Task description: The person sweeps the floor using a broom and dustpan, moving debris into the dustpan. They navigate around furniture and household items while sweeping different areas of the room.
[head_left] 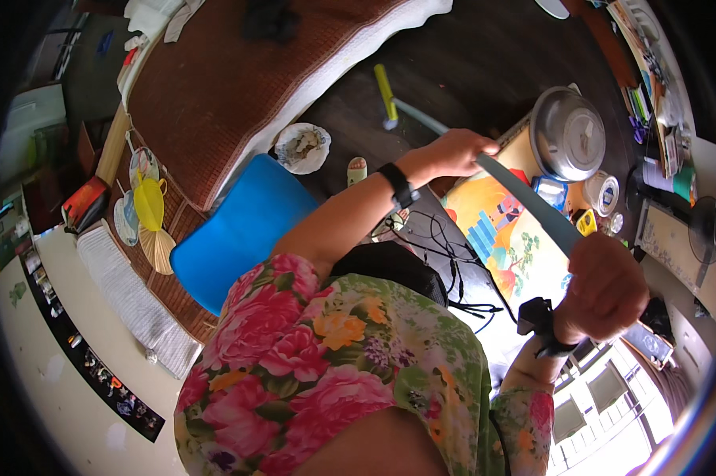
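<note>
My left hand (456,152) grips the middle of a grey pole (527,196). My right hand (605,291) is closed around the pole's near end, higher and closer to me. The pole slants away to a narrow yellow-green head (385,92) over the dark floor (453,77). It is a long-handled floor cleaning tool; whether mop or broom, I cannot tell. Black straps with small devices sit on both wrists. Below my right hand and the pole is a table (501,232) with a colourful printed top.
A blue plastic chair (245,232) stands left, beside a bed with a brown mat (215,77). A lined waste bin (302,149) holds rubbish near my slippered foot (357,171). Black cables (453,256) hang near the table. A steel basin (568,134) and several containers crowd the table's far side.
</note>
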### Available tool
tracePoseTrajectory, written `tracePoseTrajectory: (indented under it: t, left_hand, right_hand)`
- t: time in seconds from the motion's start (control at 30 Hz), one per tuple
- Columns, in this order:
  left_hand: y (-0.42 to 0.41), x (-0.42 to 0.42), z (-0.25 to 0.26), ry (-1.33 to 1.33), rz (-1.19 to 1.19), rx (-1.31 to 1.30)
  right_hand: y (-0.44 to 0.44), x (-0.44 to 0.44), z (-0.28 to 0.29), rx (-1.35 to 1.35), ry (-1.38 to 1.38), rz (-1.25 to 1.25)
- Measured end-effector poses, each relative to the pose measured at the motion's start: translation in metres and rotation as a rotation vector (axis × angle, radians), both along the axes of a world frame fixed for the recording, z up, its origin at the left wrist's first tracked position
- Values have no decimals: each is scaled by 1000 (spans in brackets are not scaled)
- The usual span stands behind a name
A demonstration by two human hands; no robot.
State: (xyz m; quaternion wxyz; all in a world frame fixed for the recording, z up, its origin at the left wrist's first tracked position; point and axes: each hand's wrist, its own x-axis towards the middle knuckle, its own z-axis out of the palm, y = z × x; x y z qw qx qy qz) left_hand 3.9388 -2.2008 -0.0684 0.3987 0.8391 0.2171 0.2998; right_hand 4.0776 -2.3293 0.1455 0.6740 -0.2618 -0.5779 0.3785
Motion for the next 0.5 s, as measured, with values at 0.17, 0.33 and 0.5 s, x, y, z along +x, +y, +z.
tracePoseTrajectory:
  t: [0.17, 0.33, 0.5]
  left_hand:
    - [12, 5, 22, -37, -41, -72]
    - [8, -31, 26, 129, -37, -103]
    - [22, -56, 12, 258, -48, -134]
  right_hand:
    - [5, 4, 30, 34, -81, 50]
    - [27, 7, 19, -68, 249, 51]
    - [52, -3, -2, -226, 223, -38]
